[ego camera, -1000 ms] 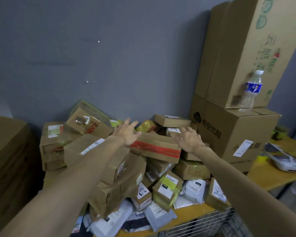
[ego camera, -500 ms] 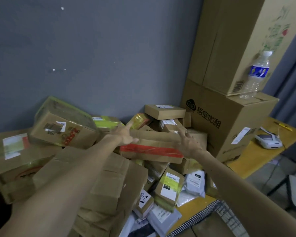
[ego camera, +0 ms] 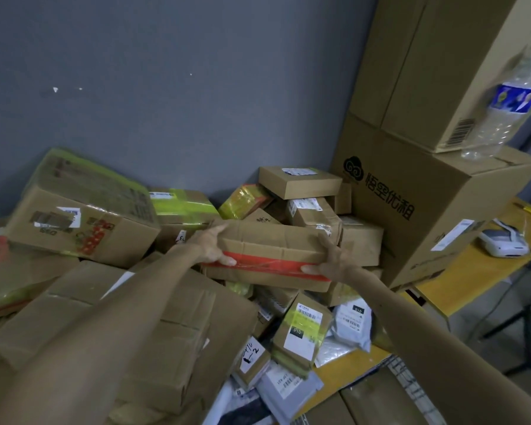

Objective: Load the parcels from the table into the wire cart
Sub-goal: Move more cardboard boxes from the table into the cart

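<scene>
L hand (ego camera: 210, 248), R hand (ego camera: 331, 259) — box (ego camera: 272, 243) btwn.

matt creased cardboard box (ego camera: 270, 240) (glossy red tape (ego camera: 267, 266)), clear plastic bottle (ego camera: 503, 111)

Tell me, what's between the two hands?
The box with red tape, gripped at its ends by the left hand and right hand, seen in the head view.

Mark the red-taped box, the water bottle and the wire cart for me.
red-taped box (ego camera: 273, 240): head view, top face.
water bottle (ego camera: 515, 98): head view, blue label.
wire cart (ego camera: 410, 378): head view, wire rim.
</scene>
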